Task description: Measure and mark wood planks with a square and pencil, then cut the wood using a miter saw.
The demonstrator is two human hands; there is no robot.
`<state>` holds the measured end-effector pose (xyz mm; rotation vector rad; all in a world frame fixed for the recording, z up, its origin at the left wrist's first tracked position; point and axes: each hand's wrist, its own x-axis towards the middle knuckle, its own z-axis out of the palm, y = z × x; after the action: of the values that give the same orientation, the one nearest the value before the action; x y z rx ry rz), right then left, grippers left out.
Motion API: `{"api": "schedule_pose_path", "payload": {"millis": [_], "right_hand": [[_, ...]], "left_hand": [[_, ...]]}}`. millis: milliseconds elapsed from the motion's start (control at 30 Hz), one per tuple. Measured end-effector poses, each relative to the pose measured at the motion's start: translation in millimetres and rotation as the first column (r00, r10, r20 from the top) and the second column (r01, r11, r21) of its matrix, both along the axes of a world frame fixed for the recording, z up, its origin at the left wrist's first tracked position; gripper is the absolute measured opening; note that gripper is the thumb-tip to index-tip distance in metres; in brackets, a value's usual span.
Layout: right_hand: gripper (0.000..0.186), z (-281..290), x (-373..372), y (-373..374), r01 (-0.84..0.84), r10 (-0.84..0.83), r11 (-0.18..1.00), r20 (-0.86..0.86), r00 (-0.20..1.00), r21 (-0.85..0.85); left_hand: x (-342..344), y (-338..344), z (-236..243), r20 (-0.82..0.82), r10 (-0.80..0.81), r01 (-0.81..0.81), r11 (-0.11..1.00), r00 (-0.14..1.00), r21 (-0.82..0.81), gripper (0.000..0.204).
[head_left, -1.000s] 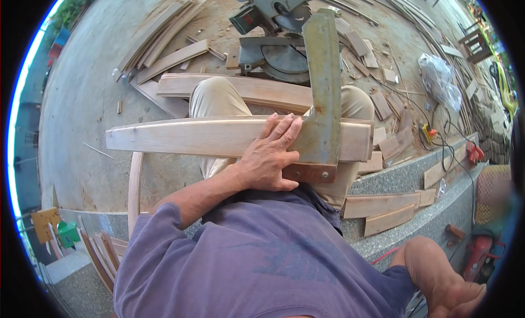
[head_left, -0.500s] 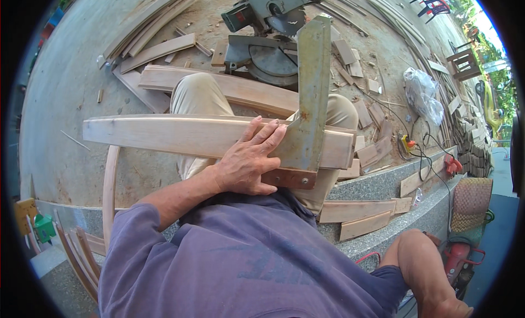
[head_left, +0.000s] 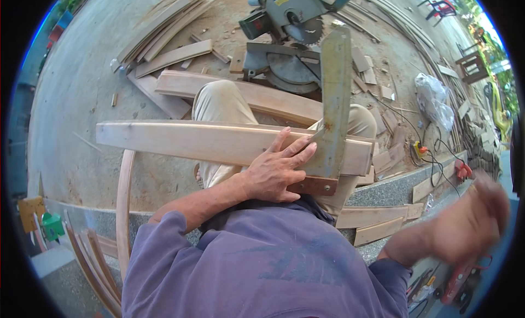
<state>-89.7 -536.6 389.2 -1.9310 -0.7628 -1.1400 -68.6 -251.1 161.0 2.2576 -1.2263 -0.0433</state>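
A long, pale wooden board (head_left: 180,140) lies across my lap, its left end narrowing and reaching past my knee. On its right part rests a worn metal carpenter's square (head_left: 334,82) with a reddish-brown wooden stock along the board's near edge. My left hand (head_left: 279,167) presses both together, its fingers over the board and the square's blade, its thumb down by the stock. Raised at the far right, my right hand (head_left: 473,222) is smeared by motion, so its fingers and anything in them cannot be made out.
A miter saw (head_left: 290,61) stands on the concrete floor ahead, with stacked boards (head_left: 164,30) to its left. Offcuts (head_left: 380,227) lie on the granite step at right. A plastic bag (head_left: 435,102), cords (head_left: 432,154) and a red tool (head_left: 456,282) are also on the right.
My right hand has swung up and outward from the lower right. The view has shifted, while my left hand stays on the board and square.
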Motion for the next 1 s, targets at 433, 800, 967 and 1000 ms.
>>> {"api": "schedule_pose_path", "payload": {"millis": [433,800,967,1000], "right_hand": [[0.093,-218,87,95,0.464,-0.644,0.762,-0.609,0.463,-0.453],[0.09,-186,-1,-65,0.756,-0.733,0.625,-0.479,0.483,-0.195],[0.086,-262,-65,-148,0.812,-0.676,0.458,-0.735,0.055,-0.361],[0.089,-284,-79,-154,0.807,-0.676,0.39,-0.733,-0.076,-0.443]], "left_hand": [[-7,-20,-1,0.091,0.013,-0.014,1.0,0.996,0.019,0.057],[31,64,12,0.007,0.187,-0.186,0.972,0.982,0.145,0.083],[42,77,40,-0.085,0.304,-0.283,0.938,0.949,0.2,0.094],[45,80,46,-0.063,0.345,-0.327,0.923,0.936,0.201,0.094]]}}
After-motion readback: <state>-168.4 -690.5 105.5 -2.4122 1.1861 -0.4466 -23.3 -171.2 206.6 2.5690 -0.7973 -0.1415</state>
